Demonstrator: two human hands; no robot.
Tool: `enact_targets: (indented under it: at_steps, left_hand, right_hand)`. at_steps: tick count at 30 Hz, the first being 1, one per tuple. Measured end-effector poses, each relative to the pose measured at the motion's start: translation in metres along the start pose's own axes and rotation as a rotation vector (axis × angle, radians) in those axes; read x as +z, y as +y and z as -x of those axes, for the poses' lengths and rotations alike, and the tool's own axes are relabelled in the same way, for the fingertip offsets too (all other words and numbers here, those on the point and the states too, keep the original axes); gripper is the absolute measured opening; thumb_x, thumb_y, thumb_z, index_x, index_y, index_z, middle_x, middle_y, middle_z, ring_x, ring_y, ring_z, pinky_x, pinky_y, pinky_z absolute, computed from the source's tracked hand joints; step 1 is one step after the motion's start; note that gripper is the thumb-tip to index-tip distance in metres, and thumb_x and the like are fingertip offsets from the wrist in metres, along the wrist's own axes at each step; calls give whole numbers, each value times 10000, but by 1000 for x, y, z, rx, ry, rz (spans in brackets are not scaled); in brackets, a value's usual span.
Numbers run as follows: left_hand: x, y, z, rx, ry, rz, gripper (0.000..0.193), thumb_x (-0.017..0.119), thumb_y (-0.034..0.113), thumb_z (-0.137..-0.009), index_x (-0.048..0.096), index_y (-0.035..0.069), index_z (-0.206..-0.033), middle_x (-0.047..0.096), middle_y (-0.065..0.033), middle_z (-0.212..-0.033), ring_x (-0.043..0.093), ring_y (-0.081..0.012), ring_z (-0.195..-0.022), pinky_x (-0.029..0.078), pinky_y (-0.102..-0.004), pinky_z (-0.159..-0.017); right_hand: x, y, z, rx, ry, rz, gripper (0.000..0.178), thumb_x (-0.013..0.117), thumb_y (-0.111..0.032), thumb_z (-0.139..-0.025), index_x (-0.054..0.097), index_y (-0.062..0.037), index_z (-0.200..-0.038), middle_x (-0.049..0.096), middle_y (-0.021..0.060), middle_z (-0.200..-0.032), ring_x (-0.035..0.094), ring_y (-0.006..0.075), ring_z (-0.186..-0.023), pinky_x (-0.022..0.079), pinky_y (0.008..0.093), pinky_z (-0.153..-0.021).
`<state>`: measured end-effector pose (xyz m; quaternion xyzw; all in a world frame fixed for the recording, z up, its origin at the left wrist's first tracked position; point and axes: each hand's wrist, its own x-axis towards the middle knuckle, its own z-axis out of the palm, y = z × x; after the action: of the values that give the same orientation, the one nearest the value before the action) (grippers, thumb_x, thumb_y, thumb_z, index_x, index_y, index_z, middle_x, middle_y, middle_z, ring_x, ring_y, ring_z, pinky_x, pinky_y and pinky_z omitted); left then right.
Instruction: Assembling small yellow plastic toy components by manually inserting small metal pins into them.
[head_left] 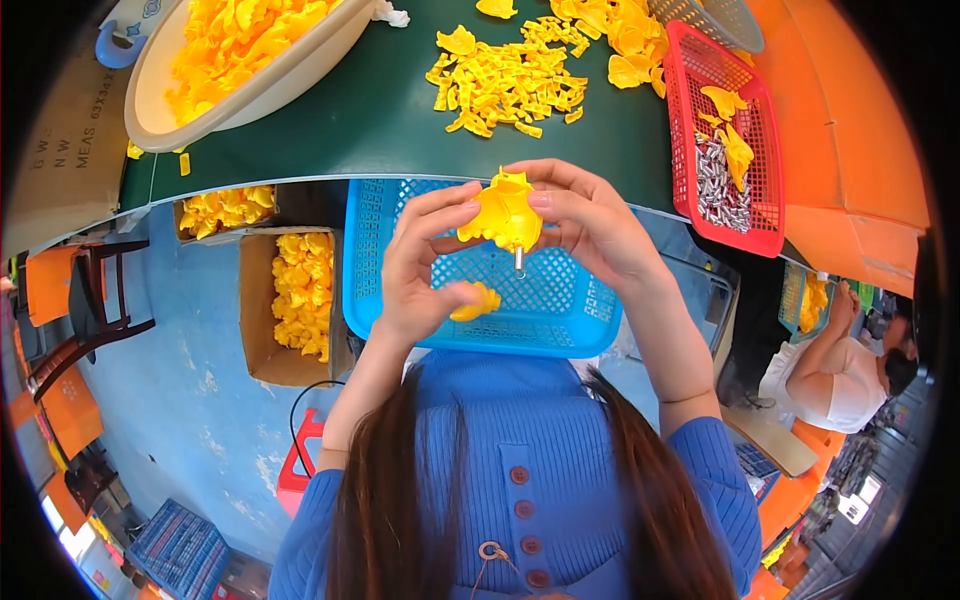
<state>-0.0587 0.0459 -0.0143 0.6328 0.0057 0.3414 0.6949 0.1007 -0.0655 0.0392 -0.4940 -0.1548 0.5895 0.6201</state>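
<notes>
In front of my chest, above the blue basket [365, 290], a yellow moulded plastic part [503, 212] is held up between both hands. From its lower end a small silver metal pin [520, 262] sticks out. My left hand [420, 255] grips the part's left side with the fingertips, its thumb lower down. My right hand [590, 215] pinches the right side between thumb and fingers. Beside my left thumb shows a second yellow piece [485, 302]; whether that hand holds it or it lies in the basket, I cannot tell.
On the green table [330, 140] lie a heap of small yellow pieces [510, 85], a cream basin [150, 110] of yellow parts and a red basket [770, 190] with silver pins. A cardboard box [258, 350] of yellow parts stands left. A person [835, 375] sits at far right.
</notes>
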Motion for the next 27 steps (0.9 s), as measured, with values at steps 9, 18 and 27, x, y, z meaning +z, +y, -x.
enact_targets:
  at_steps: [9,18,27]
  left_hand:
    - [0,-12,9,161,305,-217,773,801,104,-621,332,91,-1236,406,-174,-1217,466,-254,-1126,517,-318,-811]
    - [-30,5,19,97,557,-83,763,769,92,-669,314,22,-1278,457,-180,-1199,475,-257,-1125,470,-337,-878]
    - [-36,9,26,106,479,-98,747,777,53,-645,344,22,-1253,476,-182,-1190,515,-248,-1077,511,-320,-806]
  right_hand:
    - [39,19,-19,34,-10,-131,357,570,-161,-835,484,-23,-1152,571,78,-1060,572,141,-940,454,295,-842]
    - [67,-16,-58,-241,-37,856,367,645,-207,-809,530,7,-1084,604,33,-856,571,91,-801,468,241,-725]
    - [118,-101,-285,-930,-42,1610,268,610,-208,-784,608,-62,-1008,643,140,-902,618,279,-785,490,370,-712]
